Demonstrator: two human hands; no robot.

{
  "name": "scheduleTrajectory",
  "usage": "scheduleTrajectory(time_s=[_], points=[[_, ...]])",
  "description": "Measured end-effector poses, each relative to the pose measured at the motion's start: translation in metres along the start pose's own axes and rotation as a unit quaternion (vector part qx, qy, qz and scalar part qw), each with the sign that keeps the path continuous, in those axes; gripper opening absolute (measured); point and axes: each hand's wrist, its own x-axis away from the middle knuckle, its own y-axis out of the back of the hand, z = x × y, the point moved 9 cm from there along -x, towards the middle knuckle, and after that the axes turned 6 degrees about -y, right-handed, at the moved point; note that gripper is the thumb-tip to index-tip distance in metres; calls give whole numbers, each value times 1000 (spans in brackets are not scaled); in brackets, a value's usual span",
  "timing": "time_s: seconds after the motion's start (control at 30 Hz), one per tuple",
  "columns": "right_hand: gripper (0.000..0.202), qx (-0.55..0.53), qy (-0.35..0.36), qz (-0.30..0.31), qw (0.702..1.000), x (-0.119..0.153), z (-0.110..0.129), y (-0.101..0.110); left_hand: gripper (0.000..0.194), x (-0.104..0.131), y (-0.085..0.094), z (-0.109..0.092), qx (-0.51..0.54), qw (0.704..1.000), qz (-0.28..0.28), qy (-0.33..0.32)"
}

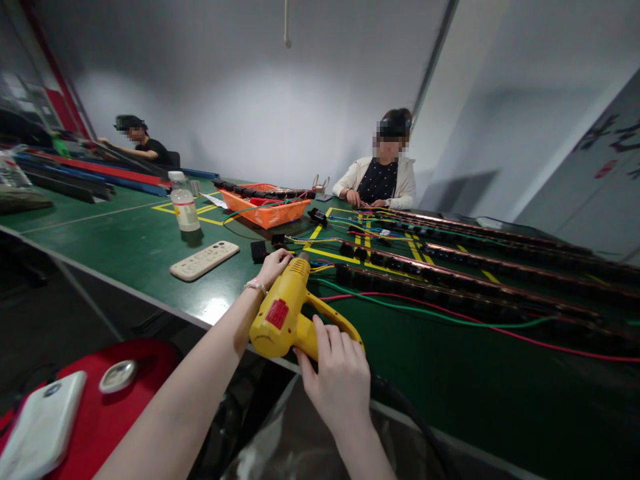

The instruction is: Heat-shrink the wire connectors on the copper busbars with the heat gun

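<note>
My right hand [340, 360] is wrapped round the handle of a yellow heat gun [280, 313], which has a red label on its rear. The gun's nozzle points away from me, toward short yellow wires [323, 268] at the end of the nearest dark strip [400, 283]. My left hand [274, 268] is beyond the gun, its fingers curled in close to the nozzle; the gun body hides part of it, and what it pinches does not show. Just left of those fingers lies a black connector [259, 251]. Another black connector [279, 240] sits behind, with thin coloured wires.
Several long strips with copper-coloured edges [480, 267] cover the right of the green table [135, 247]. Green and red cables [450, 313] cross there. An orange basket [267, 215], bottle [185, 207] and beige phone-shaped object [205, 260] stand leftward. A co-worker [383, 173] sits opposite.
</note>
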Motion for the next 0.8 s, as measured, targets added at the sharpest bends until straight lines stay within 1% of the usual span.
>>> scheduleTrajectory(time_s=[0.13, 0.4, 0.47, 0.57, 0.67, 0.8], points=[[46, -7, -8, -3, 1000, -4, 4, -5, 24, 2, -1, 4, 40, 999, -1, 26], [47, -8, -2, -6, 1000, -6, 5, -7, 34, 4, -2, 4, 41, 999, 14, 25], [47, -12, 0, -1, 1000, -6, 4, -6, 31, 5, -2, 4, 39, 999, 21, 20], [47, -22, 0, 5, 1000, -5, -1, -4, 22, 6, -2, 4, 38, 999, 26, 11], [47, -28, 4, 11, 1000, -4, -8, -3, 15, 4, -2, 3, 38, 999, 15, 5], [47, -27, 3, 10, 1000, -1, -17, 2, 14, 0, -2, 5, 35, 999, -2, 2]])
